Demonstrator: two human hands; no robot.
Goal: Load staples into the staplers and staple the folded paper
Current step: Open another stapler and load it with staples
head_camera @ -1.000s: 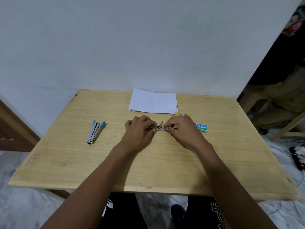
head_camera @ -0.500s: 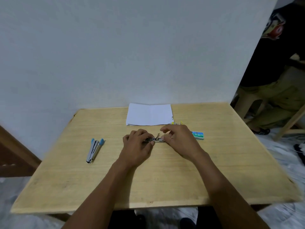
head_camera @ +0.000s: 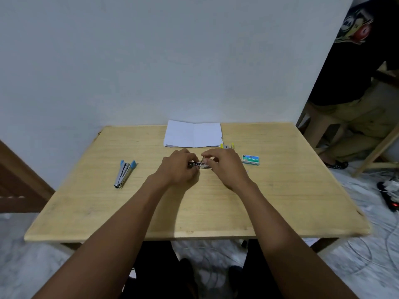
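Gripping metal stapler (head_camera: 199, 165) — left hand (head_camera: 178, 168), right hand (head_camera: 225, 168), fingers (head_camera: 190, 158) curled round it, table edges (head_camera: 194, 235) well apart

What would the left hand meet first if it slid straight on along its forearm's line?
Likely the near edge of the folded paper: the left hand, gripping the stapler, points away and slightly right, with table between. It might brush the right hand first; depth is unclear.

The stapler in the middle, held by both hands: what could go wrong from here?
The left hand grips the stapler while the right hand pinches a thin metal part on it. Fingertips that close could get pinched if it springs shut. The hands work just in front of the folded paper and the yellow-tipped stapler; a slip might knock them.
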